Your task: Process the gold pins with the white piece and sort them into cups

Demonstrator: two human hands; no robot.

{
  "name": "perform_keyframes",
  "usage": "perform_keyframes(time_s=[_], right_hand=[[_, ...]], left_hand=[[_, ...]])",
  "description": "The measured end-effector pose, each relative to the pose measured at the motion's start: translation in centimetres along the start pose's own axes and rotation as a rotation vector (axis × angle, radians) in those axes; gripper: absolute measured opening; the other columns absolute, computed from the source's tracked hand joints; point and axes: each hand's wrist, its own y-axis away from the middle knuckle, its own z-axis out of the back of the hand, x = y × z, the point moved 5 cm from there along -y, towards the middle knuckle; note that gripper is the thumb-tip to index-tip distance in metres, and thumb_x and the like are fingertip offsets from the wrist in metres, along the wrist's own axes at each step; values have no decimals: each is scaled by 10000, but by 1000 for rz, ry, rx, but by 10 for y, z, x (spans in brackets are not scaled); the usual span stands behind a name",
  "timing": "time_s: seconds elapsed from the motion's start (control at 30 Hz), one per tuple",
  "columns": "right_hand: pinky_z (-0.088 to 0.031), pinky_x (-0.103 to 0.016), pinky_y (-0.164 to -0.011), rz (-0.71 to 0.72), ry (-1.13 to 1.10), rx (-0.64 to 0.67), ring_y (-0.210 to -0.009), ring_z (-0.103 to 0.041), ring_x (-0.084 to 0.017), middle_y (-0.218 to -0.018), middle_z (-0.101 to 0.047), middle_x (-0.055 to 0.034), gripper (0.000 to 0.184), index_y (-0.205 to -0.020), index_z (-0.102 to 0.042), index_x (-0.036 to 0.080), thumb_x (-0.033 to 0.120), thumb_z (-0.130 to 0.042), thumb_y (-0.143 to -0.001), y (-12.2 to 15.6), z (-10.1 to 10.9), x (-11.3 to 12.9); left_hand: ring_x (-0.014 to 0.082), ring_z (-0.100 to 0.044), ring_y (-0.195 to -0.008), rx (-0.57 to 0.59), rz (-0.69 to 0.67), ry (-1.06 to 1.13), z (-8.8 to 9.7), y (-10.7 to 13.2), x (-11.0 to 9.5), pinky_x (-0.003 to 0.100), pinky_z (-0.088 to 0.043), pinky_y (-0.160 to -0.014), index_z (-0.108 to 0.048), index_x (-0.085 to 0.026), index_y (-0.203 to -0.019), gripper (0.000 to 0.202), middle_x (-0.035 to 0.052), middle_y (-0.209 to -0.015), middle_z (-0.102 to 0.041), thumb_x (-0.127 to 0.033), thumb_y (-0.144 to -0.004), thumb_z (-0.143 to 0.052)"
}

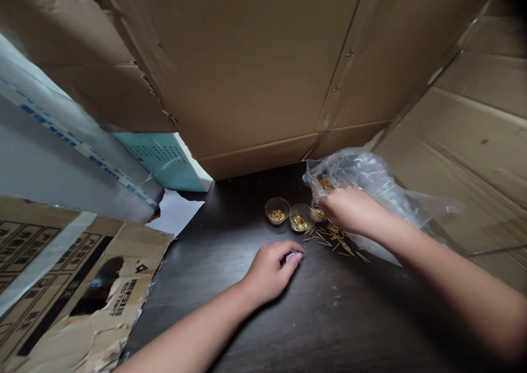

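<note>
Left hand point(269, 271) curled on the dark table point(329, 318), fingertips narrowly pinching a small pale bit point(292, 256) (too small to tell what). Right hand point(349, 211) bent down at the plastic bag point(370, 178), grip unclear, beside three small cups point(277, 211) of brass pins, with loose pins point(335, 242) scattered just below. Cardboard sheets point(247, 60) stand beyond.

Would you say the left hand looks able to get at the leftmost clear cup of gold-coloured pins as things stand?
Probably yes. The left hand rests on the dark tabletop close below the clear cup of gold-coloured pins, and only bare tabletop seems to lie between them, so the way looks free.
</note>
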Motion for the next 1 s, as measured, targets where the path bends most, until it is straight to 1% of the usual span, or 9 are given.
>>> perform_keyframes(time_s=[0.1, 0.2, 0.27, 0.33, 0.4, 0.47, 0.57, 0.67, 1.0], right_hand=[[-402, -284, -564, 12, -7, -26, -718, -725, -252, -788, -751, -124, 198, -832, -739, 154, 119, -552, -890, 2, 2, 0], [-373, -279, -535, 15, -11, -98, -680, -716, -239, -752, -735, -97, 177, -877, -713, 164, 117, -548, -919, 18, 12, 3], [-377, -285, -513, 52, -55, -245, -614, -694, -228, -711, -721, -71, 151, -895, -692, 169, 153, -553, -950, 37, 21, 12], [-452, -295, -568, 174, -202, -463, -657, -707, -217, -778, -746, -69, 144, -966, -689, 169, 180, -548, -985, 61, 25, 28], [-522, -309, -663, 287, -396, -679, -719, -723, -199, -883, -773, -78, 152, -1046, -678, 165, 186, -530, -1019, 81, 19, 43], [-562, -299, -744, 355, -596, -785, -777, -737, -178, -953, -785, -74, 165, -1135, -656, 164, 143, -548, -1012, 89, 1, 55], [-587, -299, -722, 389, -764, -783, -765, -743, -169, -957, -789, -58, 179, -1142, -660, 175, 130, -562, -1000, 83, -32, 65], [-588, -316, -694, 405, -795, -798, -745, -737, -178, -924, -785, -56, 177, -1130, -674, 170, 132, -570, -992, 76, -50, 67], [-556, -306, -661, 444, -892, -726, -671, -671, -158, -841, -752, -49, 163, -1111, -677, 162, 133, -564, -997, 73, -66, 68]], left_hand=[[187, -707, -906, -5, 4, 9, 1, -1, -1, 283, -487, -807, -734, -206, -1039, 163, 38, -994, -779, -226, -967, -589], [185, -706, -888, -21, 6, 16, 2, -2, -1, 281, -487, -793, -734, -198, -1018, 155, 39, -971, -779, -229, -967, -590], [178, -701, -850, -61, -3, 13, 4, -2, -2, 274, -483, -767, -735, -192, -979, 139, 34, -930, -779, -226, -961, -601], [168, -691, -799, -123, -23, 9, 7, 0, -4, 263, -480, -731, -735, -186, -935, 129, 28, -878, -775, -222, -954, -612], [160, -688, -769, -187, -63, 17, 11, 2, -7, 254, -487, -709, -737, -183, -920, 121, 28, -855, -773, -215, -945, -623], [159, -697, -771, -244, -111, 27, 14, 6, -11, 247, -507, -706, -740, -181, -947, 106, 36, -871, -778, -204, -934, -637], [161, -714, -783, -300, -179, 16, 17, 10, -17, 247, -539, -717, -738, -180, -996, 109, 49, -902, -783, -200, -928, -655], [165, -725, -791, -272, -232, -13, 15, 9, -21, 254, -561, -737, -732, -179, -1020, 114, 56, -905, -786, -204, -940, -656], [123, -686, -671, -191, -290, -58, 10, 5, -29, 207, -527, -641, -704, -153, -952, 82, 29, -785, -750, -103, -918, -648]])
